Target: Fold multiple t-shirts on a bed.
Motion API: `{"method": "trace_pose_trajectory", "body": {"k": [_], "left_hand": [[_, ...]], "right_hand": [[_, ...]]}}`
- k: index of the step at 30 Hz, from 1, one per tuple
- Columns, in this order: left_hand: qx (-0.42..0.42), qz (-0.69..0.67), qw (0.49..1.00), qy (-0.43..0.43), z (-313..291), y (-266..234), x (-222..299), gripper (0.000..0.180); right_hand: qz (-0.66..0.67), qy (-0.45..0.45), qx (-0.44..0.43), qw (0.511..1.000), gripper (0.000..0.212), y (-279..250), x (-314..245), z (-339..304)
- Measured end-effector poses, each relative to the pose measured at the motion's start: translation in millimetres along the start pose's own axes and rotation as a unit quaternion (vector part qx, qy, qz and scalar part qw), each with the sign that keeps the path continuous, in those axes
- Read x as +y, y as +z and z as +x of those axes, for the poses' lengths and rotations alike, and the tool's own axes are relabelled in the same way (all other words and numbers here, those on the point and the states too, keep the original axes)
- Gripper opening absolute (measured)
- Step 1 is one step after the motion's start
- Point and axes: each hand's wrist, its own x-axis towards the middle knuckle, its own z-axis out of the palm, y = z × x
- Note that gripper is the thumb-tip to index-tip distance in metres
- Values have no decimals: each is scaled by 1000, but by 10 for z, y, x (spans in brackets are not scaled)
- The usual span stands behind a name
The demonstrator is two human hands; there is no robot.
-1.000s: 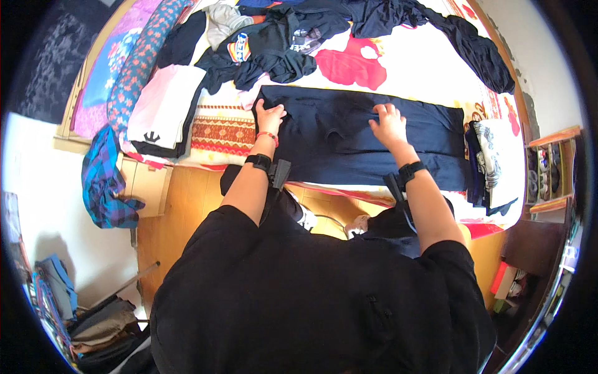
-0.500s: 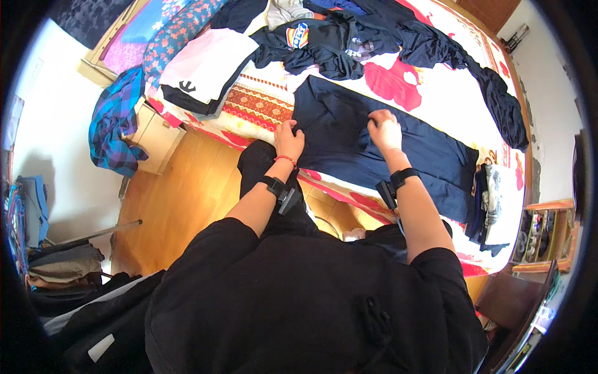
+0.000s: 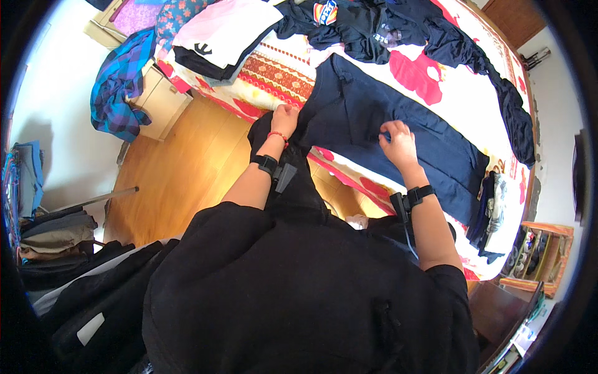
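Note:
A pair of dark navy trousers (image 3: pixel 405 124) lies lengthwise along the near side of the bed, folded into a long strip with its broad end to the left. My left hand (image 3: pixel 284 121) is closed at the near left edge of that broad end, its fingertips partly hidden against the cloth. Over the middle of the strip hovers my right hand (image 3: pixel 399 144), fingers loosely bent and apart, with nothing visible in them; whether it touches the cloth is unclear.
Beyond the trousers lie black shirts (image 3: pixel 355 31) on the patterned bedspread (image 3: pixel 277 78). A pink-white and black folded stack (image 3: pixel 227 34) sits at the left, folded clothes (image 3: pixel 492 209) at the right. A plaid cloth (image 3: pixel 121 87) hangs over a bedside cabinet (image 3: pixel 163 103).
The view has shifted, so the bed sits farther right. My left hand has curled tighter and drawn back at the trousers' edge; my right hand's fingers have loosened over the cloth.

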Motion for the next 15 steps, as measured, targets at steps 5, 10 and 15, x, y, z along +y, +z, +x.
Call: {"method": "trace_pose_trajectory", "body": {"k": [5, 10, 15], "left_hand": [[-76, -266, 940, -201, 93, -270, -11, 30], [-112, -245, 938, -220, 43, -288, 40, 31], [-199, -198, 911, -302, -91, -241, 23, 33]], "right_hand": [[-32, -88, 38, 995, 46, 40, -269, 59], [-131, -46, -9, 990, 39, 294, -110, -26], [-121, -64, 28, 990, 16, 341, 52, 86]]}}
